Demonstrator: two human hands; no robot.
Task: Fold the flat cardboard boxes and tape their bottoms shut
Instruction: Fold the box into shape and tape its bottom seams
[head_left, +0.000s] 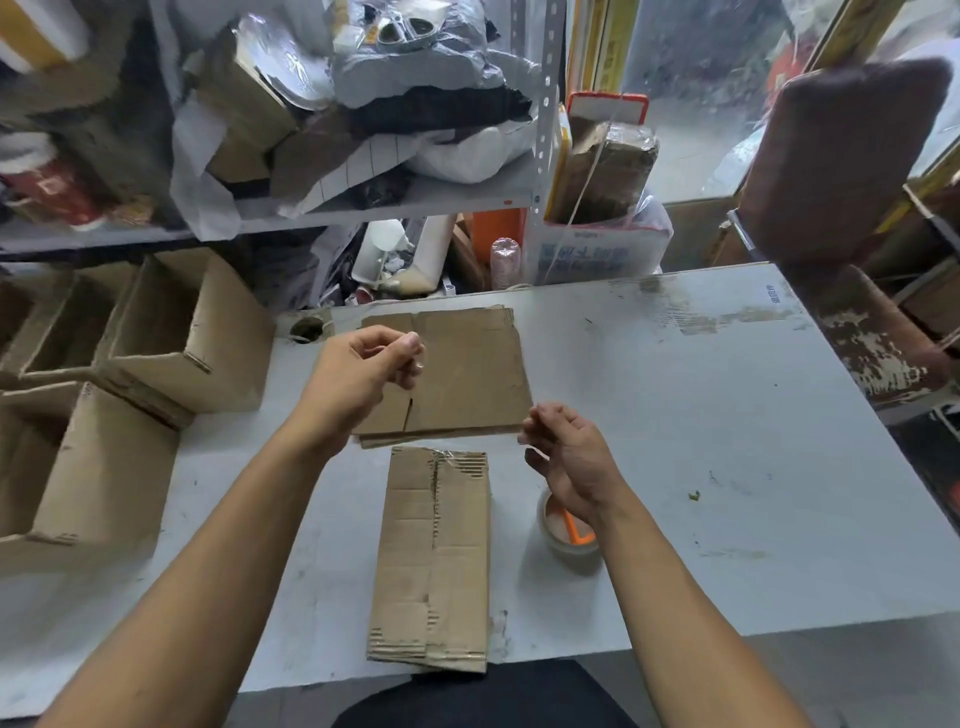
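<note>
A flat folded cardboard box lies lengthwise on the grey table near its front edge. Behind it sits a stack of flat cardboard boxes. My left hand hovers over that stack, thumb and forefinger pinched on what looks like a thin strip of clear tape. My right hand is raised to the right of the stack's near corner with its fingers curled; it seems to pinch the strip's other end, which is barely visible. A roll of clear tape with an orange cutter stands under my right wrist, partly hidden.
Several assembled open cardboard boxes stand at the table's left side. Cluttered metal shelves rise behind the table. A brown chair stands at the right. A round cable hole is in the table's back left.
</note>
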